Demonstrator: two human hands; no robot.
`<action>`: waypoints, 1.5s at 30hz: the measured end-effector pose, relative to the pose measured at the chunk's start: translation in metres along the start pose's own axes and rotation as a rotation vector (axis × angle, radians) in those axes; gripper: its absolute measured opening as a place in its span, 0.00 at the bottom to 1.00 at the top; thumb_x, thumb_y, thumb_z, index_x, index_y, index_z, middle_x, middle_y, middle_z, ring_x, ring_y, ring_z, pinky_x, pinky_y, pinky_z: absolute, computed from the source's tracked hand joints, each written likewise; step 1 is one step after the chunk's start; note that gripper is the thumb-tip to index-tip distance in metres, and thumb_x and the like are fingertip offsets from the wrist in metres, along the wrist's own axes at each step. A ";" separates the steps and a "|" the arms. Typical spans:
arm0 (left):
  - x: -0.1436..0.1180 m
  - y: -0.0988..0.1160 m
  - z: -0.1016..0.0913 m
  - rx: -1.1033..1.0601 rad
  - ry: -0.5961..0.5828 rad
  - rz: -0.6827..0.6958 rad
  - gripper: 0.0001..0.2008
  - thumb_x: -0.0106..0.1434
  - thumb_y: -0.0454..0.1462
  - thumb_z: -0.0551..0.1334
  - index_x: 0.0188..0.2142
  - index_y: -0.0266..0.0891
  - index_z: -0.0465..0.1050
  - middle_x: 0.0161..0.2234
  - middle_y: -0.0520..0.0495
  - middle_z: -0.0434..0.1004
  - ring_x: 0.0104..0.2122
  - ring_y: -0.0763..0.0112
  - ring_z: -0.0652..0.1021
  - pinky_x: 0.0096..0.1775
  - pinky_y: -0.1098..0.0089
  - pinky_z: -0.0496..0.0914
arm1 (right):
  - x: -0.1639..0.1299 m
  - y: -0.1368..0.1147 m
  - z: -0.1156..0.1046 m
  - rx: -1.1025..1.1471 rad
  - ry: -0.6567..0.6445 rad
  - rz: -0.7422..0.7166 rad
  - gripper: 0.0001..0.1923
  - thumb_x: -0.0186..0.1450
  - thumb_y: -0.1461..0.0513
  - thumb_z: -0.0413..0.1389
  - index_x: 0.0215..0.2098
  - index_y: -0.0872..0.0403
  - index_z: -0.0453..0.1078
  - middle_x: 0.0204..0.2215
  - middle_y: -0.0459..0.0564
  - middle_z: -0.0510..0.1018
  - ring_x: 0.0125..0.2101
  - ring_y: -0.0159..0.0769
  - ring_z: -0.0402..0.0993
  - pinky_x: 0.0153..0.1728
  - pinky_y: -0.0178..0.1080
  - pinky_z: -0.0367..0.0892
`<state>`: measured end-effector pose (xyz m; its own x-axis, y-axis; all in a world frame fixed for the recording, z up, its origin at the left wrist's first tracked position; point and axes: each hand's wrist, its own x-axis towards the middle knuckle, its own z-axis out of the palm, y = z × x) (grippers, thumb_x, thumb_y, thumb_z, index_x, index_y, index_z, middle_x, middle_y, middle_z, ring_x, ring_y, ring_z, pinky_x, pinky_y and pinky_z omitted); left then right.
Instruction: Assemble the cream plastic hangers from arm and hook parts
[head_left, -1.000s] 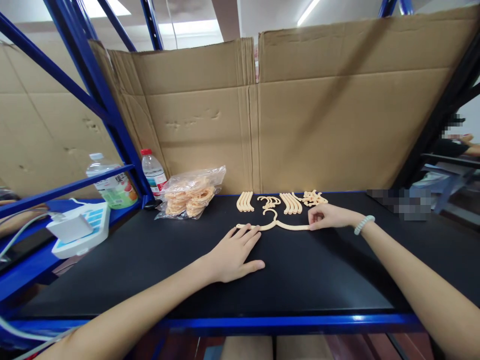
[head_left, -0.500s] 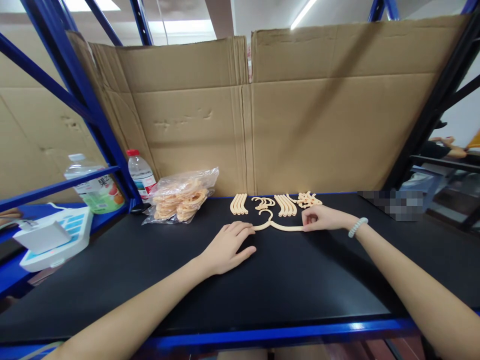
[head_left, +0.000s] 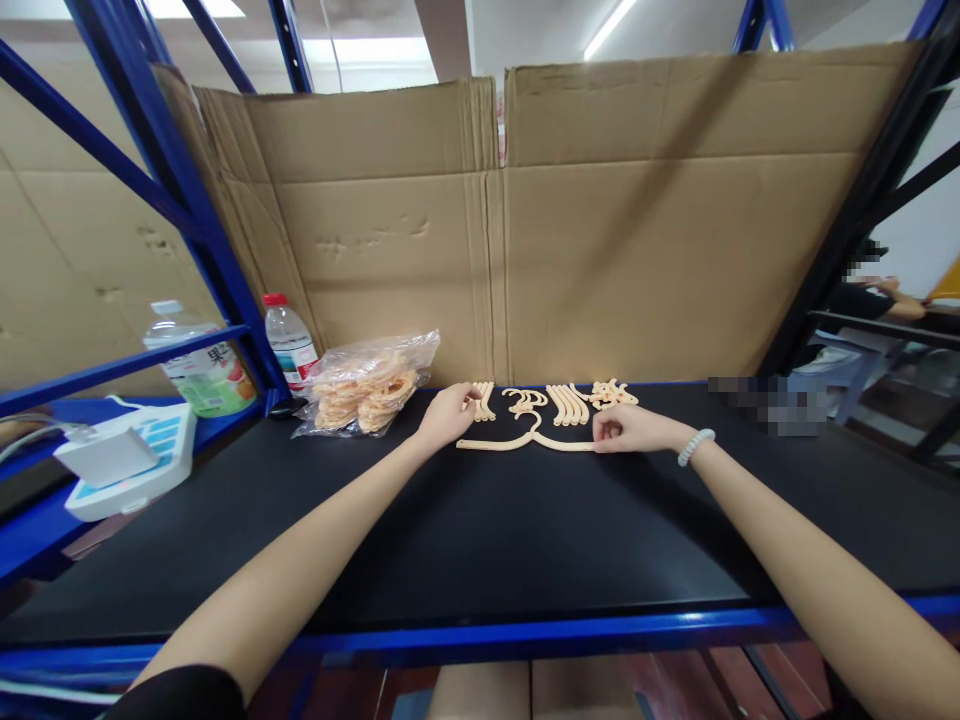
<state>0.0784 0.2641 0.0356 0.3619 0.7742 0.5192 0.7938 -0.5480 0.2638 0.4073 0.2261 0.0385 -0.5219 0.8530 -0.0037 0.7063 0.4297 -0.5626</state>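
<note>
A cream plastic clothes hanger [head_left: 501,444] lies flat on the black table, its hook pointing away from me. My right hand [head_left: 628,430], wearing a coiled band at the wrist, pinches the hanger's right end. At the left row of loose hanger arms [head_left: 486,402], my left hand [head_left: 448,414] has its thumb and fingers drawn together on a piece; the hand covers part of that row. Loose hooks [head_left: 525,400] lie just behind the hanger. To their right is a second row of hanger arms [head_left: 570,405], and beside it a pile of small cream clips [head_left: 611,394].
A clear bag of cream parts [head_left: 367,395] sits left of the rows. Behind it stand a red-capped bottle [head_left: 291,345] and a larger juice bottle [head_left: 210,375]. A white power strip [head_left: 161,460] is at far left. Cardboard [head_left: 645,230] walls the back. A person [head_left: 870,295] sits at far right.
My left hand has let go of the hanger's left end and moved up and left to the row of hanger arms. My right hand stays at the hanger's right end.
</note>
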 end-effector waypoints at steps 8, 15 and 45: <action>-0.007 -0.043 0.002 0.057 0.026 0.047 0.16 0.57 0.25 0.50 0.40 0.37 0.71 0.39 0.43 0.75 0.42 0.61 0.75 0.47 0.61 0.69 | 0.005 0.002 0.001 -0.094 0.342 -0.040 0.16 0.61 0.52 0.53 0.24 0.55 0.68 0.21 0.48 0.72 0.23 0.33 0.66 0.26 0.36 0.59; -0.014 -0.055 0.005 0.051 -0.030 0.122 0.15 0.60 0.28 0.54 0.45 0.38 0.71 0.44 0.43 0.76 0.46 0.61 0.75 0.50 0.61 0.69 | 0.043 -0.016 0.014 -0.177 0.410 -0.065 0.08 0.62 0.61 0.52 0.31 0.55 0.72 0.24 0.48 0.77 0.26 0.34 0.71 0.29 0.34 0.63; -0.018 -0.053 0.003 -0.102 -0.129 0.217 0.08 0.63 0.31 0.55 0.37 0.41 0.72 0.40 0.48 0.69 0.40 0.67 0.72 0.44 0.69 0.67 | 0.068 -0.055 0.032 0.722 0.604 -0.037 0.23 0.61 0.46 0.55 0.42 0.57 0.69 0.31 0.55 0.78 0.26 0.34 0.74 0.24 0.36 0.67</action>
<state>0.0317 0.2802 0.0098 0.5826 0.6653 0.4667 0.6400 -0.7296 0.2412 0.3180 0.2507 0.0428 -0.0585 0.9386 0.3401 0.1214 0.3448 -0.9308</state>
